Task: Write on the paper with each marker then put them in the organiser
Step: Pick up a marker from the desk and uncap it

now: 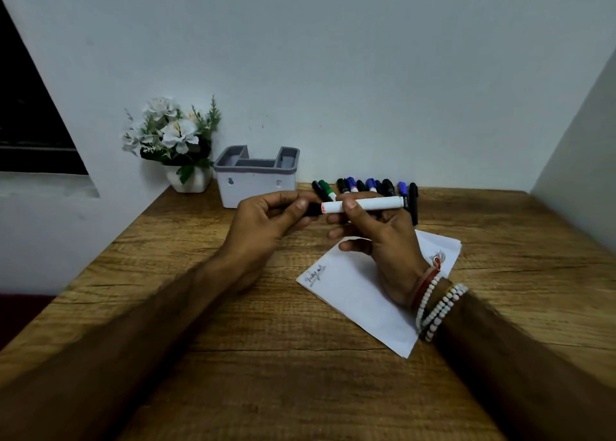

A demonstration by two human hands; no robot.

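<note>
I hold a white marker [373,204] level above the wooden desk, between both hands. My left hand [266,222] pinches its black cap end. My right hand [376,237] grips the white barrel from below. A white sheet of paper [360,294] lies under my right hand, with a small line of writing near its left corner. A row of several markers [363,187] with black, green and blue caps lies at the back of the desk. To their left stands the white organiser [256,187] with a grey compartment insert; no markers show in it.
A white pot of artificial white flowers [180,143] stands left of the organiser against the wall. The wooden desk [266,357] ends at a left edge that runs diagonally. A wall closes in the right side. Bead bracelets circle my right wrist.
</note>
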